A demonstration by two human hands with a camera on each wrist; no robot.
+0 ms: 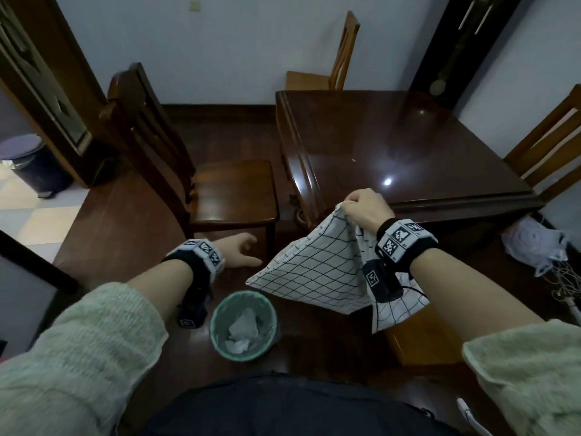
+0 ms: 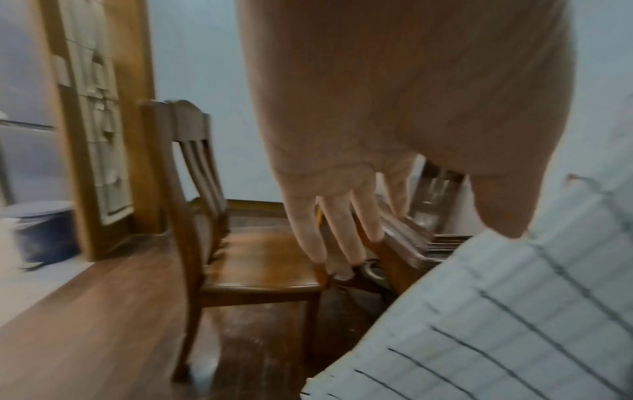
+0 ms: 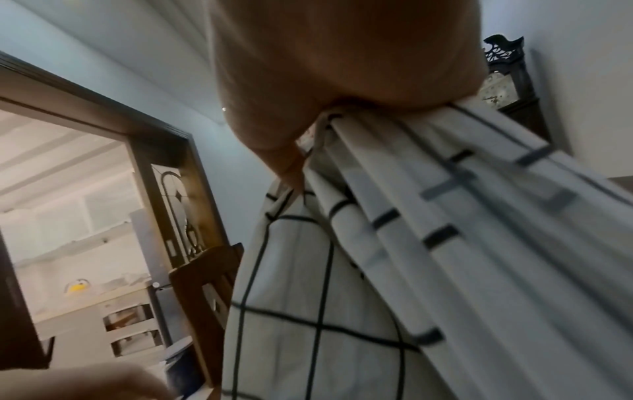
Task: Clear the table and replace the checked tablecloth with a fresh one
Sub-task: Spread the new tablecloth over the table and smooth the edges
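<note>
A: Hands? Right hand (image 1: 366,212) grips the bunched checked tablecloth (image 1: 317,269) at centre frame — left hand (image 1: 239,254) hangs empty, fingers relaxed.

B: So the worktop (image 1: 408,146), upper right, is bare — next, probably, set it aside and fetch the fresh one.

Pale green fuzzy knit sleeves (image 1: 78,350) are pushed up both forearms. Each wrist wears a black band (image 1: 405,243) with black-and-white square markers. A small black camera (image 1: 382,280) hangs below.
</note>
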